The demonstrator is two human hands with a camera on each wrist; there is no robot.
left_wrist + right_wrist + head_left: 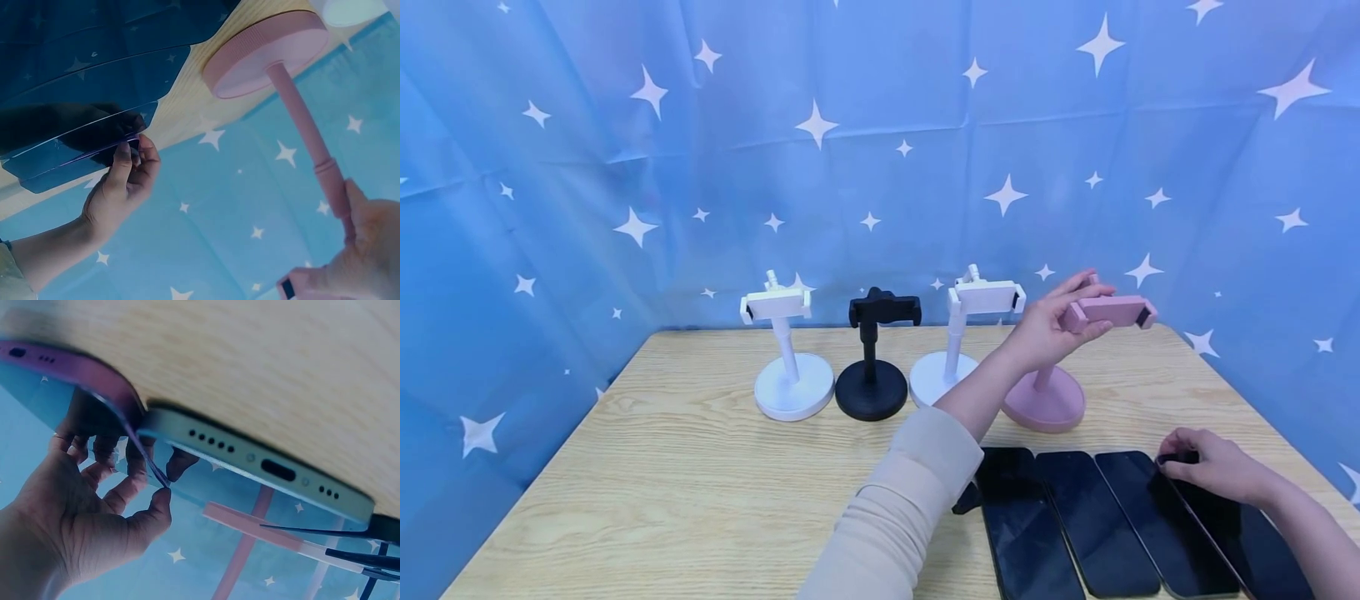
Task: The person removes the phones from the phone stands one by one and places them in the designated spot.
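My left hand (1056,325) grips the clamp head of a pink phone stand (1047,404) at the right of the row. The stand's round base sits on the table. In the left wrist view, the fingers of my left hand (375,247) are round the top of its post. Lower right, my right hand (1217,471) pinches the far end of the rightmost smartphone (1247,533) between thumb and fingers. This phone has a purple frame (109,387) in the right wrist view. Close beside it lies a phone with a pale green frame (237,456).
Two white phone stands (793,387) and a black phone stand (871,392) stand left of the pink one. More dark phones (1097,521) lie side by side on the wooden table (662,483). A small black object (967,500) is partly hidden by my left sleeve. A starry blue cloth (865,167) hangs behind.
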